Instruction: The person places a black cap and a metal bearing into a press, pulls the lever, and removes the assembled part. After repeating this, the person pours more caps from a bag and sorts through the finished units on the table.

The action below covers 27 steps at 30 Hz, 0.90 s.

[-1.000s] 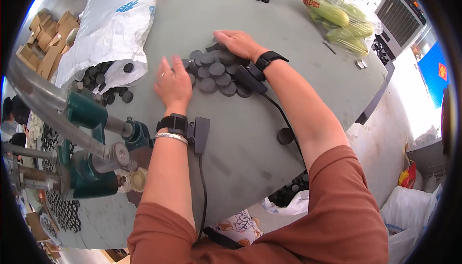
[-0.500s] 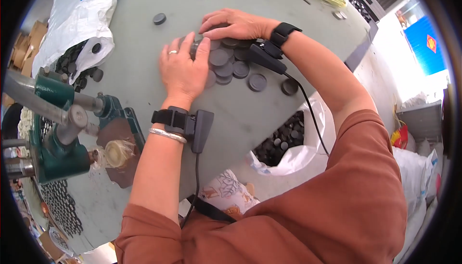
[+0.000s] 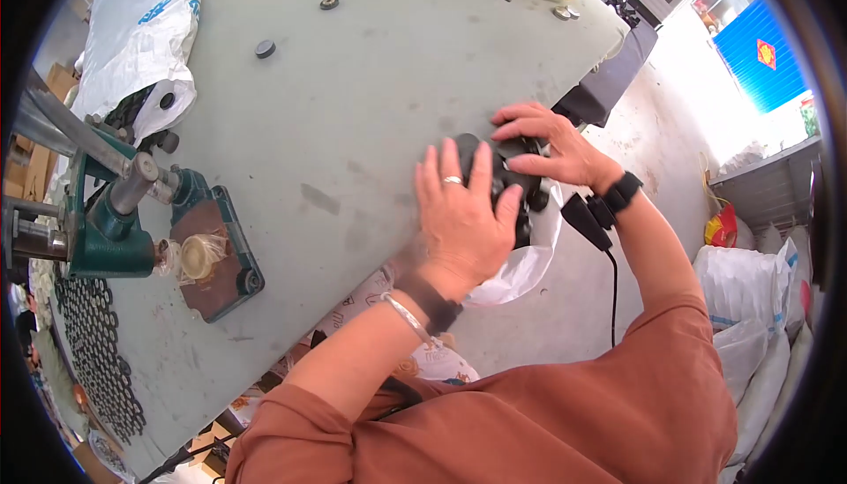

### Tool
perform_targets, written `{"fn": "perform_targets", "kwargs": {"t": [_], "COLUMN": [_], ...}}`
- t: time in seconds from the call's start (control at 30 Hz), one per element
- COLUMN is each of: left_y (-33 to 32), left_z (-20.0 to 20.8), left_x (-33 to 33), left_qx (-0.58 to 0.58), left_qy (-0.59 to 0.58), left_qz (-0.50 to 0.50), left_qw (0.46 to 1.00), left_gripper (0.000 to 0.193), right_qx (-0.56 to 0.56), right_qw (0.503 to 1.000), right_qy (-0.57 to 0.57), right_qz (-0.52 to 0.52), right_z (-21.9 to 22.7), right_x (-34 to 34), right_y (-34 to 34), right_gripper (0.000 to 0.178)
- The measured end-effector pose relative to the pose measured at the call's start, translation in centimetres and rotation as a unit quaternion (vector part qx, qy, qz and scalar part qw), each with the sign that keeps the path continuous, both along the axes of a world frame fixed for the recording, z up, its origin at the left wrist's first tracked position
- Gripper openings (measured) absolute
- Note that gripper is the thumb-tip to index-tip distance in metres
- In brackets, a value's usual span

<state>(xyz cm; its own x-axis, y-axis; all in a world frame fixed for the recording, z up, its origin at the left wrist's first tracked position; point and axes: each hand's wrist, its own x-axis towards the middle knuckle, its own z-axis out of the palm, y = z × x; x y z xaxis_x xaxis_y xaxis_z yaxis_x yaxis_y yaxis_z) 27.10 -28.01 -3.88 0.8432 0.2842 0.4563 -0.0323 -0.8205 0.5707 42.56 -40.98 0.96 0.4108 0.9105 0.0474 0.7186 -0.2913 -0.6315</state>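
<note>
A cluster of dark grey round caps (image 3: 512, 177) lies between my hands at the table's right front edge, some tipped at the rim. My left hand (image 3: 468, 224) presses flat against the near side of the cluster, fingers stretched out and a ring on one. From the far right, my right hand (image 3: 565, 150) curves round the same caps with fingers apart; neither hand is closed on one. Just below the edge hangs an open white bag (image 3: 522, 274), its inside mostly hidden by my left hand and the caps.
A green hand press (image 3: 115, 228) stands at the left, beside rows of dark rings (image 3: 93, 352). A white sack (image 3: 141, 34) spills caps at the far left. One loose cap (image 3: 265, 48) and a ringed piece (image 3: 329, 3) lie on the grey table (image 3: 344, 131).
Both hands have moved right and nearer, carrying the pile of caps across the table from its middle to the edge above the white bag. The view has shifted slightly.
</note>
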Motion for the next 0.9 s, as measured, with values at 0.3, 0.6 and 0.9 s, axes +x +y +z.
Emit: {"fn": "perform_targets", "kwargs": {"t": [0.3, 0.6, 0.9], "left_y": [-2.4, 5.5, 13.5], "left_z": [0.9, 4.2, 7.6], "left_x": [-1.7, -8.2, -19.4], "left_qx": [-0.037, -0.117, -0.271], "left_qy": [0.033, 0.105, 0.253], "left_qz": [-0.111, -0.248, -0.213], "left_qw": [0.993, 0.956, 0.904], "left_gripper": [0.05, 0.031, 0.031], "right_qx": [0.05, 0.097, -0.029], "right_qw": [0.995, 0.964, 0.913], "right_qy": [-0.005, -0.248, -0.404], "right_qz": [-0.091, 0.01, 0.059], "right_z": [1.8, -1.7, -5.3], "right_x": [-0.5, 2.6, 1.4], "right_y": [1.7, 30.2, 33.9], "right_gripper": [0.027, 0.046, 0.013]}}
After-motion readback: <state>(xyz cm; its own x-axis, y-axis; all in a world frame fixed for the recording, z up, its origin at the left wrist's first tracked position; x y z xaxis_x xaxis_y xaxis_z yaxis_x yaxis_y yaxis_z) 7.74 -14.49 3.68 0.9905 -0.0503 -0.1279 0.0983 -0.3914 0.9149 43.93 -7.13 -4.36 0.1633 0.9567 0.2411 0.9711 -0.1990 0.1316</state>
